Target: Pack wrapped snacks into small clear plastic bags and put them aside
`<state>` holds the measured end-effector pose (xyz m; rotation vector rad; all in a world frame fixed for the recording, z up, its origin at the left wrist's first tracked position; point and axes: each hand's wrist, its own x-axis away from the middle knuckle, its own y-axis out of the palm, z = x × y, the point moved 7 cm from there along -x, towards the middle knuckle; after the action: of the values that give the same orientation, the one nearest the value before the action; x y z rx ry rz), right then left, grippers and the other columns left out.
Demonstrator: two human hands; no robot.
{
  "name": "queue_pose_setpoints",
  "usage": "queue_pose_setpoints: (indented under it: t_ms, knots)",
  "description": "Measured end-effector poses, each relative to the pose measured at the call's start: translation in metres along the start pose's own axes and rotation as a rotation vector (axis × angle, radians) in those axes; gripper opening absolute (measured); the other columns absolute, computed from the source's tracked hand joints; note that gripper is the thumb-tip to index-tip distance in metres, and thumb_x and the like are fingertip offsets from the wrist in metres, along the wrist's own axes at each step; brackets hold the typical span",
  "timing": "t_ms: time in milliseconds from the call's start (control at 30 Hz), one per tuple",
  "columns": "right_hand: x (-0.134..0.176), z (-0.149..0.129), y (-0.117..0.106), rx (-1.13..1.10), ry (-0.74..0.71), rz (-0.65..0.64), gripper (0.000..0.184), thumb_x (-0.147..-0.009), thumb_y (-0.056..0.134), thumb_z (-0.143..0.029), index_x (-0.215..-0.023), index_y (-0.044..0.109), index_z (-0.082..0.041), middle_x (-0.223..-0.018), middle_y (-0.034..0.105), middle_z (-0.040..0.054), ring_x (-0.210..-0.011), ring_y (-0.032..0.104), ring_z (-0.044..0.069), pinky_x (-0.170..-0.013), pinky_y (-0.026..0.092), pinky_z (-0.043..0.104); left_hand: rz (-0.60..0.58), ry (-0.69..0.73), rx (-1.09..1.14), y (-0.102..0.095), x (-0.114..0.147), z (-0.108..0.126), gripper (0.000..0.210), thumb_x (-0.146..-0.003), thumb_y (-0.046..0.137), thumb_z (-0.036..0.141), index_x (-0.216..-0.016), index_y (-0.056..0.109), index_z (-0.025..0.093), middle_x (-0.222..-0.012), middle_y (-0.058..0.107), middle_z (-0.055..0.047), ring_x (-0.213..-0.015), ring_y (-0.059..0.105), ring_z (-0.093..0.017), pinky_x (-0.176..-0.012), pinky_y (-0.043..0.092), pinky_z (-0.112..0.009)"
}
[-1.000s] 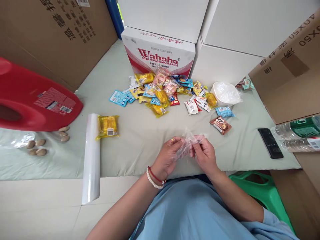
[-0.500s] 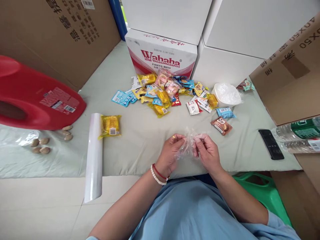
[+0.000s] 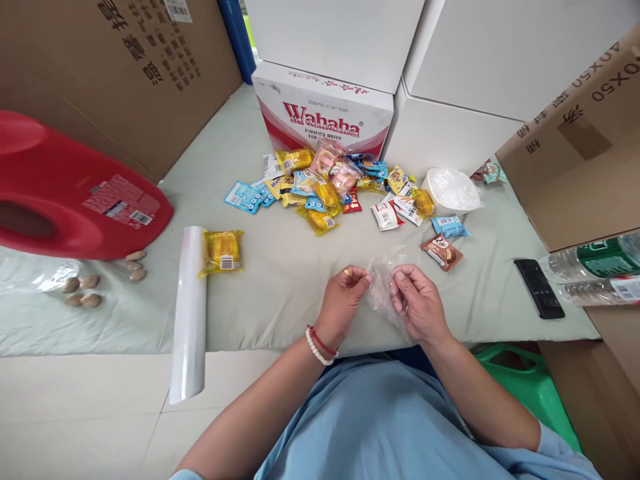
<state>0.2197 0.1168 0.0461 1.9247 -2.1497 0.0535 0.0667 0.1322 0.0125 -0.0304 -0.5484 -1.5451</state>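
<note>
Between my hands, over the front of the table, is a crumpled piece of clear plastic film (image 3: 384, 288); whether it is a bag or a sheet I cannot tell. My left hand (image 3: 345, 297) pinches its left edge between thumb and forefinger. On the other side my right hand (image 3: 419, 299) is closed on it, and part of the film hangs below the fingers. Nearest to my right hand lies a brown snack packet (image 3: 442, 252). A blue packet (image 3: 451, 226) is just beyond that. Behind them stands a white bowl (image 3: 435, 190) with clear plastic in it.
Several snack packets (image 3: 320, 193) are heaped before the Wahaba-style printed white carton (image 3: 325, 110). At left are a yellow-wrapped snack (image 3: 223, 252), a white roll (image 3: 188, 320), a red jug (image 3: 75, 193) and walnut-like nuts (image 3: 90, 301). A phone (image 3: 539, 288) and bottles (image 3: 607, 259) lie right.
The film has spread out from a tight bunch and now hangs more to the right, under my right hand. My hands are slightly further apart.
</note>
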Motion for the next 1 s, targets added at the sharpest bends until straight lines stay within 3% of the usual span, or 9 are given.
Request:
queue_pose_setpoints:
  t_ms: [233, 400, 567, 633, 700, 767, 833, 933, 1000]
  knots:
    - [-0.010, -0.015, -0.034, 0.206, 0.046, -0.011, 0.041, -0.082, 0.080, -0.059, -0.089, 0.064, -0.021, -0.066, 0.057, -0.0050, -0.045, 0.048, 0.007, -0.039, 0.035, 0.020, -0.067, -0.197, 0.178, -0.039, -0.002, 0.021, 0.046, -0.068, 0.091, 0.041, -0.085, 0.053, 0.021, -0.076, 0.064, 0.004, -0.066, 0.061, -0.010, -0.072, 0.054, -0.026]
    - [-0.009, -0.018, -0.032, 0.297, 0.181, -0.210, 0.044, -0.084, 0.076, -0.062, -0.090, 0.063, -0.021, -0.061, 0.056, -0.0066, -0.040, 0.044, 0.006, -0.036, 0.031, 0.019, -0.576, -0.382, -0.112, -0.055, 0.007, 0.054, 0.036, -0.080, 0.085, 0.040, -0.091, 0.057, 0.021, -0.063, 0.046, 0.011, -0.045, 0.029, -0.001, -0.050, 0.038, -0.017]
    - [-0.030, 0.000, -0.016, 0.268, 0.304, -0.330, 0.043, -0.078, 0.078, -0.059, -0.091, 0.062, -0.020, -0.056, 0.055, -0.0082, -0.036, 0.036, 0.005, -0.034, 0.022, 0.019, -0.889, -0.258, -0.579, -0.078, -0.025, 0.095, 0.048, -0.067, 0.091, 0.034, -0.107, 0.066, 0.021, -0.081, 0.061, 0.002, -0.064, 0.055, -0.010, -0.058, 0.048, -0.022]
    - [-0.049, 0.012, -0.009, 0.235, 0.280, -0.275, 0.040, -0.075, 0.078, -0.055, -0.088, 0.062, -0.020, -0.054, 0.053, -0.0089, -0.037, 0.035, 0.005, -0.035, 0.021, 0.019, -0.746, -0.126, -0.827, -0.087, -0.053, 0.113, 0.051, -0.064, 0.088, 0.028, -0.110, 0.067, 0.022, -0.097, 0.068, -0.002, -0.081, 0.064, -0.019, -0.073, 0.056, -0.031]
    - [-0.069, 0.024, -0.004, 0.205, 0.233, -0.170, 0.036, -0.073, 0.077, -0.051, -0.084, 0.060, -0.020, -0.055, 0.052, -0.0087, -0.039, 0.036, 0.006, -0.035, 0.022, 0.020, -0.326, 0.109, -1.103, -0.097, -0.075, 0.142, 0.039, -0.068, 0.081, 0.024, -0.105, 0.068, 0.021, -0.104, 0.069, -0.005, -0.094, 0.067, -0.026, -0.087, 0.056, -0.040]
    - [-0.085, 0.036, -0.001, 0.191, 0.194, -0.056, 0.033, -0.072, 0.075, -0.047, -0.082, 0.058, -0.021, -0.056, 0.053, -0.0081, -0.041, 0.039, 0.007, -0.036, 0.023, 0.021, 0.150, 0.400, -1.249, -0.096, -0.065, 0.171, 0.024, -0.079, 0.070, 0.023, -0.102, 0.068, 0.019, -0.103, 0.069, -0.008, -0.100, 0.066, -0.029, -0.093, 0.054, -0.045]
    - [-0.095, 0.044, 0.002, 0.190, 0.169, 0.019, 0.030, -0.073, 0.072, -0.046, -0.082, 0.057, -0.022, -0.058, 0.054, -0.0076, -0.041, 0.040, 0.008, -0.037, 0.023, 0.022, 0.355, 0.676, -1.244, -0.075, -0.033, 0.175, 0.018, -0.090, 0.058, 0.024, -0.104, 0.067, 0.018, -0.108, 0.069, -0.010, -0.105, 0.066, -0.030, -0.096, 0.052, -0.046]
    - [-0.100, 0.048, 0.009, 0.202, 0.122, 0.034, 0.028, -0.077, 0.069, -0.048, -0.083, 0.057, -0.023, -0.060, 0.054, -0.0070, -0.042, 0.040, 0.009, -0.039, 0.025, 0.023, -0.077, 0.988, -1.302, -0.014, 0.011, 0.132, 0.022, -0.100, 0.051, 0.028, -0.110, 0.069, 0.021, -0.123, 0.071, -0.011, -0.123, 0.062, -0.027, -0.107, 0.046, -0.045]
    - [-0.102, 0.046, 0.010, 0.208, 0.090, 0.028, 0.028, -0.078, 0.068, -0.048, -0.083, 0.058, -0.023, -0.061, 0.054, -0.0065, -0.043, 0.041, 0.009, -0.040, 0.028, 0.023, -0.376, 0.937, -1.412, 0.007, 0.022, 0.091, 0.030, -0.103, 0.050, 0.035, -0.124, 0.068, 0.022, -0.122, 0.073, -0.011, -0.122, 0.064, -0.027, -0.110, 0.042, -0.047]
